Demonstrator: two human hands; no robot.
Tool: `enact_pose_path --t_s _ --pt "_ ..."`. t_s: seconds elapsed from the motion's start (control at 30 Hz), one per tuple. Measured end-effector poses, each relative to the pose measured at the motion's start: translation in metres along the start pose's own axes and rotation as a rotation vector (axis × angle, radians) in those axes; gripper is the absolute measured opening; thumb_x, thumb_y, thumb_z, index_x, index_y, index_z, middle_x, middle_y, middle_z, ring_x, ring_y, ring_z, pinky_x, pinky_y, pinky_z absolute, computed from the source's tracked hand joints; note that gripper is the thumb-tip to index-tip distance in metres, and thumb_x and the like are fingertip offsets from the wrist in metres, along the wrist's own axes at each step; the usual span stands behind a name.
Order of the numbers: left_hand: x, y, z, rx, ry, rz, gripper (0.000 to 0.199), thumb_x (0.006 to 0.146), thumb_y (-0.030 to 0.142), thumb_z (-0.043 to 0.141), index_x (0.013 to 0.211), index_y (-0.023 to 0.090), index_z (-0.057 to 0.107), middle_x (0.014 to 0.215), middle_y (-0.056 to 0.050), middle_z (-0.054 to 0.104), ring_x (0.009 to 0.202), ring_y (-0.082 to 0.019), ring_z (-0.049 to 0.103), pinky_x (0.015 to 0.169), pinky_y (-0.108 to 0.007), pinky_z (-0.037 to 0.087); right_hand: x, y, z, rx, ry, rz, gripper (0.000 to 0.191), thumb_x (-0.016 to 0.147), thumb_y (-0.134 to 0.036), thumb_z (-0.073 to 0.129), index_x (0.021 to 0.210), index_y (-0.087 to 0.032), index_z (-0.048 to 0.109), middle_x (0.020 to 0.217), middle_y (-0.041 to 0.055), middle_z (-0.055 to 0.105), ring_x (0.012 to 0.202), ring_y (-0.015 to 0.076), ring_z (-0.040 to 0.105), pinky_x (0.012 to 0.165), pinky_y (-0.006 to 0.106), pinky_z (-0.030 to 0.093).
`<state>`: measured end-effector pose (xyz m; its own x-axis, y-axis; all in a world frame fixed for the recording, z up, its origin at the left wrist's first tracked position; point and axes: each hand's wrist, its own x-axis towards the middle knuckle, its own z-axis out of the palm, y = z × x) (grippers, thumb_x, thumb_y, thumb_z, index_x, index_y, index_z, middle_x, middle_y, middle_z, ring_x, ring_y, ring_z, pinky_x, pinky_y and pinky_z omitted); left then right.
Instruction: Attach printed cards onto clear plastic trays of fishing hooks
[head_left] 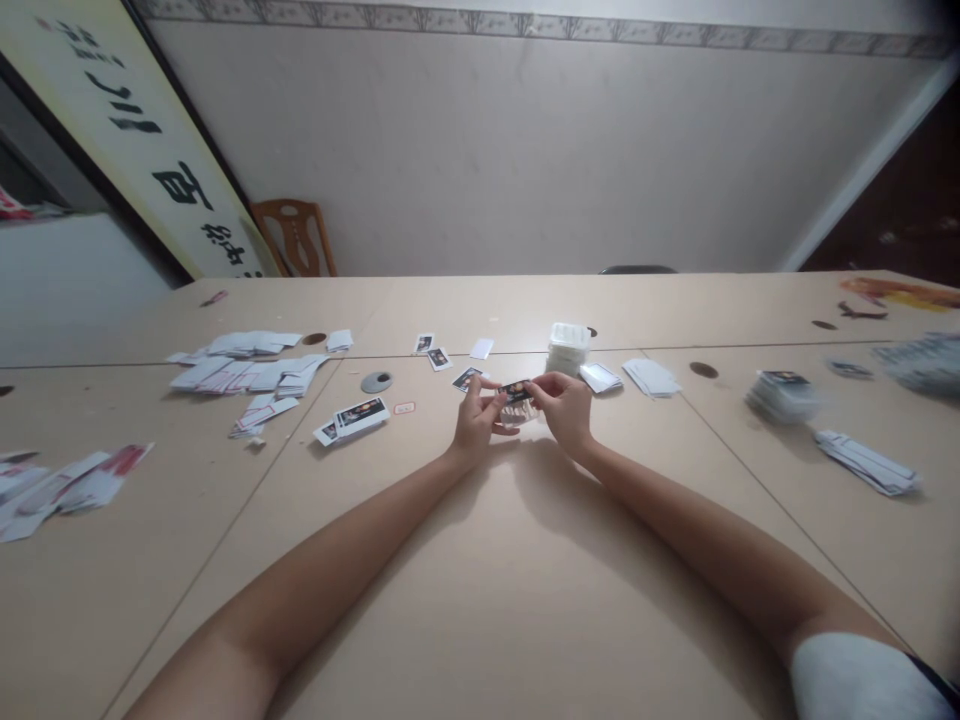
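Observation:
Near the middle of the table my left hand [475, 422] and my right hand [564, 408] meet over a small clear plastic box [519, 412]. A dark printed card [516, 391] lies at the top of the box, pinched from the right by my right fingers. My left fingers grip the box and the card's left side. Just behind my left hand another dark printed card [466, 378] lies on the table. A stack of clear plastic boxes [568, 345] stands behind my right hand, with a flat white-edged case [601, 377] beside it.
Printed card strips [360, 416] lie left of my hands, near a grey round cap [376, 382]. Piles of white paper pieces [240, 368] cover the left side. White cards [652, 377], filled boxes [782, 396] and a paper bundle [866, 463] lie to the right.

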<state>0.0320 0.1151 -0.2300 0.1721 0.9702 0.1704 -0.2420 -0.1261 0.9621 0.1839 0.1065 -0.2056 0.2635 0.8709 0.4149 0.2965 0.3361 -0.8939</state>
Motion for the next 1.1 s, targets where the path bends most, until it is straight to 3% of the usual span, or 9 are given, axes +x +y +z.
enact_pose_path --t_s 0.63,1.1 --pt "-0.0003 0.0006 0.0001 -0.001 -0.009 -0.014 0.049 0.077 0.052 0.074 0.097 0.022 0.041 0.086 -0.005 0.072 0.064 -0.022 0.073 0.05 -0.034 0.062 -0.0014 0.0083 0.0027 0.032 0.008 0.003 0.021 0.079 -0.04 0.068 0.075 -0.019 0.068 0.068 0.0028 0.069 0.06 0.0169 0.061 0.059 0.03 0.049" --pt "-0.0015 0.0027 0.0022 0.019 -0.013 0.004 0.048 0.077 0.051 0.074 0.098 0.021 0.043 0.083 -0.004 0.072 0.062 -0.021 0.073 0.049 -0.034 0.062 -0.0015 0.0055 0.0019 0.021 -0.001 -0.006 0.019 0.08 -0.036 0.067 0.071 -0.019 0.065 0.061 0.0006 0.064 0.055 0.0157 0.057 0.058 0.029 0.045"
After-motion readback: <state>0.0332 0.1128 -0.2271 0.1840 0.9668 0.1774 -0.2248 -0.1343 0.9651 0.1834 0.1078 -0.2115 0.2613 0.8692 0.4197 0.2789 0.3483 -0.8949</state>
